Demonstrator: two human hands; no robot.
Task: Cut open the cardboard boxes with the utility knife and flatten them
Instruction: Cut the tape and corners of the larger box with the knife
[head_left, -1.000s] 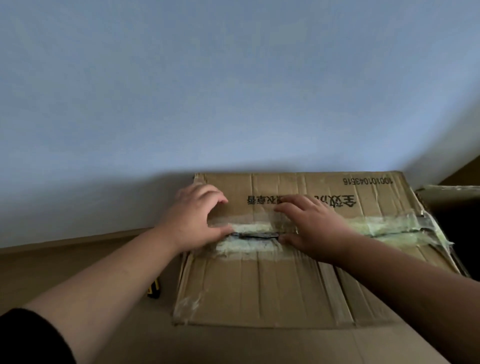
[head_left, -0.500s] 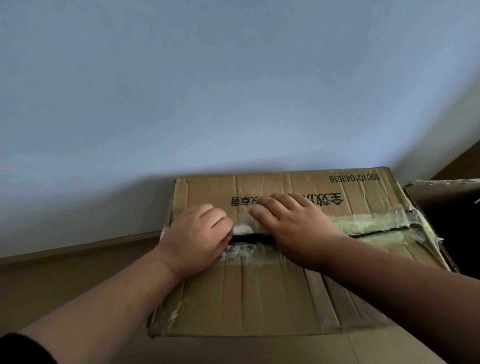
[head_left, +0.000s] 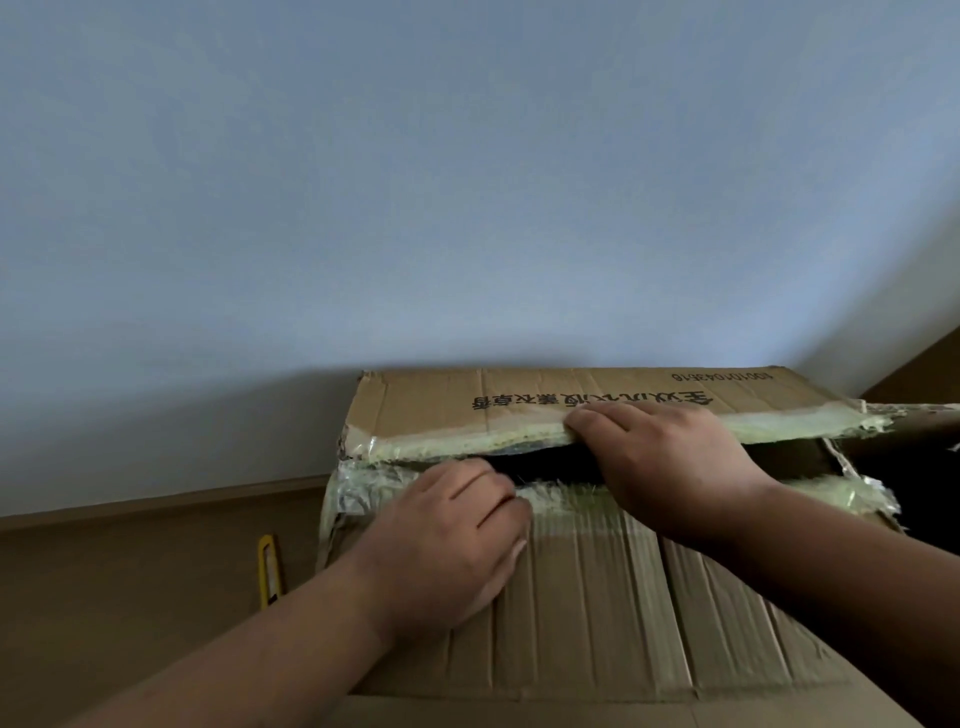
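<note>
At about eight o'clock from the middle of my view, the knife (head_left: 270, 570) lies on the brown floor (head_left: 130, 582), yellow, long and thin, pointing away from me. It sits just beside the left side of the box, not touching it, and neither hand is on it.

The box (head_left: 597, 613) fills the lower middle and right, from six o'clock round to three o'clock, pushed up against the pale wall (head_left: 467, 182). Its top seam is split open along most of its length, showing a dark gap between the two flaps, with torn, yellowed tape (head_left: 649, 428) hanging along both cut edges.

My left hand (head_left: 447, 540) rests on the near flap (head_left: 587, 597) at about six o'clock. Its fingers curl over the taped edge of that flap into the gap, gripping the edge, with the thumb lying on the cardboard.

My right hand (head_left: 660, 467) is at about four o'clock, reaching across the gap. Its fingers hook over the taped edge of the far flap (head_left: 519, 400), the one with dark printed characters upside down to me, and that flap stands raised a little. The two hands are close but apart, each clamped on its own flap, on either side of the opening.

At three o'clock, beyond the box's right end, I see a dark shape with a strip of cardboard edge, too cut off to tell what it is.
</note>
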